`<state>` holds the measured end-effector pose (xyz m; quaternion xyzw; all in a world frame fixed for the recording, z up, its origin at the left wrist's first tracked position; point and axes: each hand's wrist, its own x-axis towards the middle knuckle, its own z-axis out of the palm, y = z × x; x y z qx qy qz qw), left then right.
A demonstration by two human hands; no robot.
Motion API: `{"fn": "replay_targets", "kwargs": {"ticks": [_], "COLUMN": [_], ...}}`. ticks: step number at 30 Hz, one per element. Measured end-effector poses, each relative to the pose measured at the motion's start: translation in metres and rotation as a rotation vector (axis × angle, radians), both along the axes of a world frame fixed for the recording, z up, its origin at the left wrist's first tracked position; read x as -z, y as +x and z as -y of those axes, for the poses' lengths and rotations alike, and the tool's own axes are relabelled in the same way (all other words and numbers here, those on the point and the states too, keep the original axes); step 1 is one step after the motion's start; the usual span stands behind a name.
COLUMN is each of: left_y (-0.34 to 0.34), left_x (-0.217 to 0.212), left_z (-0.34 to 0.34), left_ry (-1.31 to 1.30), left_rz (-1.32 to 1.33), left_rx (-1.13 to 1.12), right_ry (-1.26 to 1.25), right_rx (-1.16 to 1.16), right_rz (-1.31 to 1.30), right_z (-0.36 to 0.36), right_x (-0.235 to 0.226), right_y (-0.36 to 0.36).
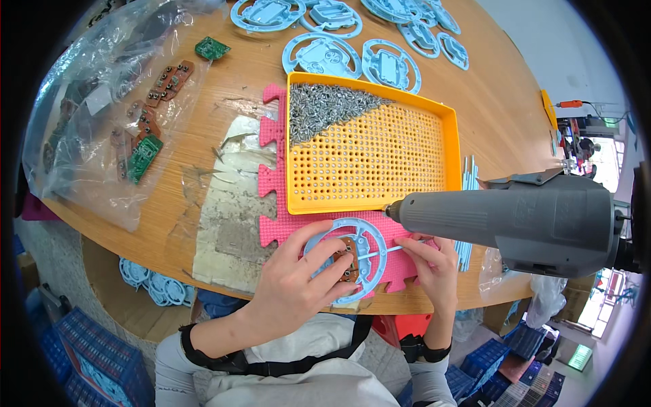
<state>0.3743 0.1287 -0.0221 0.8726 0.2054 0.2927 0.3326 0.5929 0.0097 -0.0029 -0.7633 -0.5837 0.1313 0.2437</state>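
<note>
A light-blue plastic wheel-shaped part (381, 268) lies on the pink foam mat (271, 230) near the table edge. Inside its ring sits a brown circuit board (350, 263). My left hand (288, 281) is closed over the left side of the wheel part, its fingertips on the board and ring. To the right, my right hand (434, 268) pinches a thin light-blue stick (395, 248), which crosses the ring toward the board. The fingers partly cover the board and the stick's outer end.
A yellow perforated tray (456, 156) with many small screws (325, 108) stands behind. A grey electric screwdriver (502, 217) juts in from the right, beside more blue sticks (465, 254). Blue wheel parts (322, 57) lie at the back; a plastic bag with boards (142, 159) is left.
</note>
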Motion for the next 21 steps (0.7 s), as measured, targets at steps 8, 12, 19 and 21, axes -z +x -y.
{"fn": "replay_targets", "kwargs": {"ticks": [8,12,19,21], "left_y": [0.0,0.002,0.0,0.001], "left_x": [0.005,0.004,0.011,0.009], "left_z": [0.001,-0.001,0.002,0.001], "left_ry": [-0.051,-0.014,-0.055,-0.068], "left_rz": [-0.004,0.026,-0.002,0.016], "left_rx": [0.001,0.0,-0.014,0.004], "right_ry": [0.131,0.561,0.62,0.711], "right_rx": [0.165,0.243,0.109,0.084], "right_rz": [-0.332,-0.756,-0.702,-0.762], "right_z": [0.0,-0.031,-0.097,-0.086], "right_x": [-0.018,-0.033,-0.047,-0.058], "right_y": [-0.002,-0.017,-0.047,-0.034]}}
